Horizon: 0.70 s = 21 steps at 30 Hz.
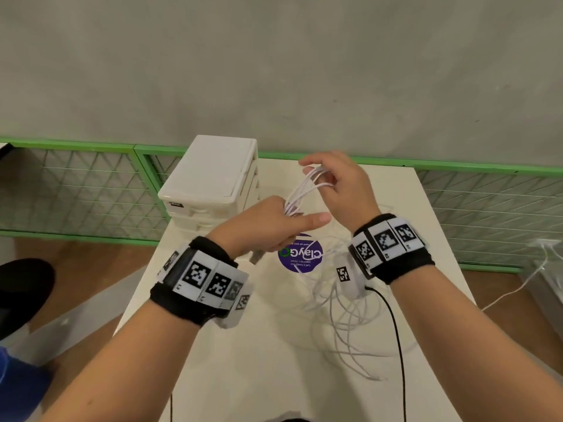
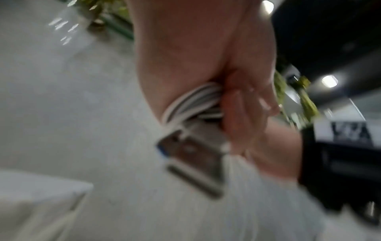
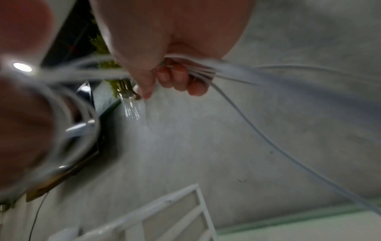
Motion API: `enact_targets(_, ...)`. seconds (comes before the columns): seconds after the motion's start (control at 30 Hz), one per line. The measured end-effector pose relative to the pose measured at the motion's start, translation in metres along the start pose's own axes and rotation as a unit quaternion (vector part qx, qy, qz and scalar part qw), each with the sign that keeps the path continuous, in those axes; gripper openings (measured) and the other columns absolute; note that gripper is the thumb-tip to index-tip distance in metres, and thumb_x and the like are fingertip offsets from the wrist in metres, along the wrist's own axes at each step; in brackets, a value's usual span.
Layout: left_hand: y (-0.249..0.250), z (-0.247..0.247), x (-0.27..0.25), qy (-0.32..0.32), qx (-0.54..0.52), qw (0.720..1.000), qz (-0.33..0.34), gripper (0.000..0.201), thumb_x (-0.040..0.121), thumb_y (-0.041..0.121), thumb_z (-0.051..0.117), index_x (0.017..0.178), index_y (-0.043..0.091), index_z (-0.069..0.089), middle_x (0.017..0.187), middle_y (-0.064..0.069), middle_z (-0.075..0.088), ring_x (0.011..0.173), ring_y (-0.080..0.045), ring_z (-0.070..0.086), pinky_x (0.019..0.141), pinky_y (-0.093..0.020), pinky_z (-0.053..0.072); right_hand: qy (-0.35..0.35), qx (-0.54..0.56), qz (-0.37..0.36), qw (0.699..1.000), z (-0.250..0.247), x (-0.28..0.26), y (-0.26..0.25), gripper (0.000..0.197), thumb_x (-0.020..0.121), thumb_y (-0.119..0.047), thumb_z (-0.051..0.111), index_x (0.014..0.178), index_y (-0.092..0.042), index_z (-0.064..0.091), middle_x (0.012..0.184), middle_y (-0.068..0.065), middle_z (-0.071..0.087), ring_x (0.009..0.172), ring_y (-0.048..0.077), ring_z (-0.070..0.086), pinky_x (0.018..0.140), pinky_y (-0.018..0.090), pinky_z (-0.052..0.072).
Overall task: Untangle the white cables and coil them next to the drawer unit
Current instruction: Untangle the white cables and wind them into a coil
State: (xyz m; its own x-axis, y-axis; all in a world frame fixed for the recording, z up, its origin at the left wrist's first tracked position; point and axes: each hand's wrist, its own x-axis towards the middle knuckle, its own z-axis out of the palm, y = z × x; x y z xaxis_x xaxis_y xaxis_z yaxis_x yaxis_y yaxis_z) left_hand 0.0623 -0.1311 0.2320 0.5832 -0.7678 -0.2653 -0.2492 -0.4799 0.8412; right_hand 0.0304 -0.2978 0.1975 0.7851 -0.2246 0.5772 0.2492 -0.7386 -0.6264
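A bundle of white cable loops is stretched between my two hands above the white table. My left hand grips one end of the loops, thumb pointing right; the blurred left wrist view shows the coils in its fist and a metal plug hanging below. My right hand curls its fingers round the far end of the loops. More tangled white cable lies on the table under my right wrist. The white drawer unit stands at the table's back left.
A round purple sticker lies on the table between my hands. A thin black wire runs down from my right wrist. A green-framed mesh fence stands behind the table. Another white cable trails on the floor at right.
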Motion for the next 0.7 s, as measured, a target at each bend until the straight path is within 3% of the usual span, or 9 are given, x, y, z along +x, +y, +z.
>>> enact_targets(0.03, 0.001, 0.001, -0.001, -0.040, -0.092, 0.994, 0.035, 0.056, 0.084, 0.056, 0.061, 0.050, 0.020, 0.035, 0.045, 0.002, 0.029, 0.036, -0.012, 0.023, 0.038, -0.017, 0.024, -0.027, 0.008, 0.010, 1.000, 0.003, -0.003, 0.004, 0.028, 0.081, -0.003, 0.053, 0.101, -0.017, 0.067, 0.092, -0.004, 0.064, 0.079, 0.004, 0.057, 0.070, 0.023, 0.046)
enact_targets(0.1, 0.006, -0.005, -0.004, -0.120, -0.294, 0.943, 0.098, 0.054, 0.080, 0.060, 0.061, 0.049, 0.024, 0.035, 0.044, 0.008, 0.023, 0.034, -0.007, 0.018, 0.036, -0.015, 0.017, -0.093, -0.002, 0.074, 0.993, 0.009, -0.014, 0.011, 0.019, 0.091, -0.008, 0.049, 0.095, -0.016, 0.066, 0.080, 0.006, 0.066, 0.071, 0.021, 0.059, 0.066, 0.034, 0.045)
enact_targets(0.2, 0.019, -0.020, -0.005, -0.148, -0.488, 0.845, 0.164, 0.051, 0.081, 0.058, 0.047, 0.045, 0.023, 0.041, 0.038, 0.010, 0.022, 0.030, -0.006, 0.014, 0.035, -0.020, 0.011, -0.168, -0.001, 0.182, 0.969, 0.021, -0.043, 0.024, 0.024, 0.099, -0.021, 0.042, 0.085, -0.024, 0.062, 0.062, -0.011, 0.050, 0.054, 0.007, 0.045, 0.054, 0.026, 0.034)
enact_targets(0.3, 0.023, -0.033, -0.001, -0.031, -0.626, 0.750, 0.214, 0.046, 0.088, 0.043, 0.032, 0.051, 0.018, 0.044, 0.040, 0.008, 0.033, 0.031, -0.007, 0.023, 0.036, -0.021, 0.021, -0.221, -0.014, 0.195, 0.955, 0.036, -0.073, 0.032, 0.024, 0.099, -0.021, 0.042, 0.096, -0.017, 0.066, 0.071, -0.013, 0.056, 0.059, 0.000, 0.045, 0.058, 0.022, 0.035)
enact_targets(0.4, 0.017, -0.036, 0.009, 0.137, -0.681, 0.681, 0.233, 0.043, 0.101, 0.033, 0.026, 0.066, 0.016, 0.043, 0.050, 0.005, 0.035, 0.041, -0.010, 0.031, 0.044, -0.021, 0.029, -0.263, -0.035, 0.162, 0.950, 0.046, -0.089, 0.029, 0.022, 0.099, -0.023, 0.043, 0.105, -0.017, 0.063, 0.093, 0.002, 0.067, 0.079, 0.016, 0.058, 0.070, 0.028, 0.041)
enact_targets(0.47, 0.011, -0.035, 0.017, 0.249, -0.614, 0.713, 0.231, 0.041, 0.104, 0.034, 0.027, 0.070, 0.017, 0.041, 0.054, 0.004, 0.036, 0.044, -0.011, 0.033, 0.045, -0.023, 0.031, -0.287, -0.039, 0.142, 0.947, 0.049, -0.093, 0.026, 0.019, 0.097, -0.030, 0.045, 0.109, -0.021, 0.058, 0.093, 0.002, 0.067, 0.082, 0.020, 0.060, 0.073, 0.033, 0.047)
enact_targets(0.57, -0.005, -0.029, 0.027, 0.391, -0.238, 0.853, 0.250, 0.041, 0.103, 0.028, 0.033, 0.063, 0.020, 0.035, 0.053, 0.001, 0.035, 0.045, -0.014, 0.034, 0.043, -0.028, 0.027, -0.323, -0.052, 0.102, 0.939, 0.048, -0.096, 0.023, 0.019, 0.093, -0.032, 0.050, 0.111, -0.028, 0.052, 0.087, -0.001, 0.065, 0.075, 0.016, 0.058, 0.071, 0.032, 0.048)
enact_targets(0.63, -0.022, -0.022, 0.037, 0.360, 0.087, 0.912, 0.177, 0.045, 0.102, 0.027, 0.036, 0.058, 0.017, 0.035, 0.049, -0.001, 0.033, 0.042, -0.015, 0.033, 0.043, -0.021, 0.029, -0.289, -0.049, 0.063, 0.954, 0.044, -0.097, 0.021, 0.017, 0.094, -0.033, 0.045, 0.106, -0.027, 0.056, 0.086, -0.001, 0.065, 0.074, 0.017, 0.058, 0.069, 0.034, 0.049)
enact_targets(0.7, -0.035, -0.015, 0.042, 0.260, 0.309, 0.914, 0.048, 0.045, 0.102, 0.029, 0.037, 0.064, 0.006, 0.048, 0.053, -0.005, 0.042, 0.049, -0.022, 0.042, 0.057, -0.029, 0.047, -0.231, -0.021, 0.072, 0.970, 0.037, -0.093, 0.020, 0.018, 0.096, -0.031, 0.045, 0.103, -0.024, 0.060, 0.083, -0.002, 0.065, 0.072, 0.017, 0.058, 0.066, 0.033, 0.048)
